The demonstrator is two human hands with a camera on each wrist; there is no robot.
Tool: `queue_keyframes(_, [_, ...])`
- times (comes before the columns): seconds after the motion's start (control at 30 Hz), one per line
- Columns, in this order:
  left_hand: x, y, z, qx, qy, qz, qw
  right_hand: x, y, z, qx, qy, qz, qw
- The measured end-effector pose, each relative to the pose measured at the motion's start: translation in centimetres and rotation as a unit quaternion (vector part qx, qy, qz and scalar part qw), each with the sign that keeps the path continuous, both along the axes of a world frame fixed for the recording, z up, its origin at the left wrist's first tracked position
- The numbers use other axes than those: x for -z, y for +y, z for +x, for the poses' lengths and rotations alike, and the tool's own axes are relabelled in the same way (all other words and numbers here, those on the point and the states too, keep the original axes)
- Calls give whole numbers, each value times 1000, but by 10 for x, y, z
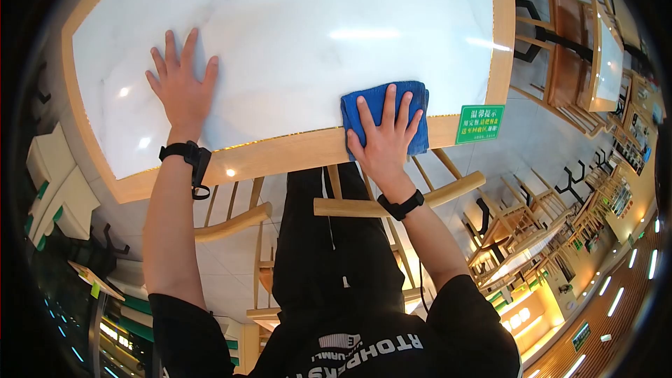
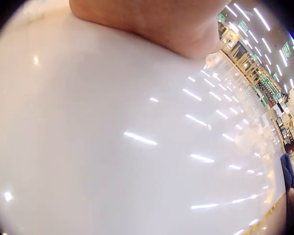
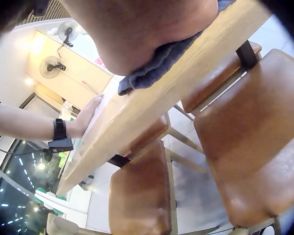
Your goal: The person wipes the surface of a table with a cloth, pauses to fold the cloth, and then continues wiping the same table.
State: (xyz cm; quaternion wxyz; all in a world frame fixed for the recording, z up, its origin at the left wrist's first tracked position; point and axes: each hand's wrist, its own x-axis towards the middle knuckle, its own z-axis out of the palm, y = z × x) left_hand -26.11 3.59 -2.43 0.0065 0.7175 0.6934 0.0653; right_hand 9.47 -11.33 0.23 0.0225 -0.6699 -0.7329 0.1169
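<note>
A folded blue cloth [image 1: 383, 108] lies over the near edge of a white marble-look table [image 1: 280, 77], partly on its wooden border. My right hand [image 1: 385, 133] presses flat on the cloth with fingers spread. In the right wrist view the cloth [image 3: 159, 66] shows beneath the heel of that hand [image 3: 142, 34]. To the left, my left hand [image 1: 185, 87] rests on the white tabletop, fingers straight and spread, holding nothing. The left wrist view shows the heel of this hand [image 2: 157, 24] against the glossy surface, with the blue cloth [image 2: 287, 171] at the far right.
A green sign [image 1: 480, 124] is stuck on the table's near right corner. Wooden chairs [image 1: 399, 196] stand against the near side, their brown seats [image 3: 255, 137] below the edge. Another table [image 1: 602, 56] with chairs is at the right. White bench seats [image 1: 66, 196] are at the left.
</note>
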Motion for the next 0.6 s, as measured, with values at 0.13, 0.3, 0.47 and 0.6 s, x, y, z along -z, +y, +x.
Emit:
queue_keyframes(0.13, [-2, 1, 0, -3, -3, -13, 1000, 3, 17, -6, -9, -1, 10, 1000])
queue_keyframes(0.3, [-5, 1, 2, -2, -13, -22, 1000, 2, 37, -11, -16, 6, 9, 1000])
queue_keyframes(0.47, [-7, 1, 3, 2, 4, -41, 999, 7, 61, -19, -20, -9, 13, 1000])
queue_keyframes(0.6, [-10, 2, 4, 1, 6, -57, 998, 6, 80, -23, -26, -10, 18, 999])
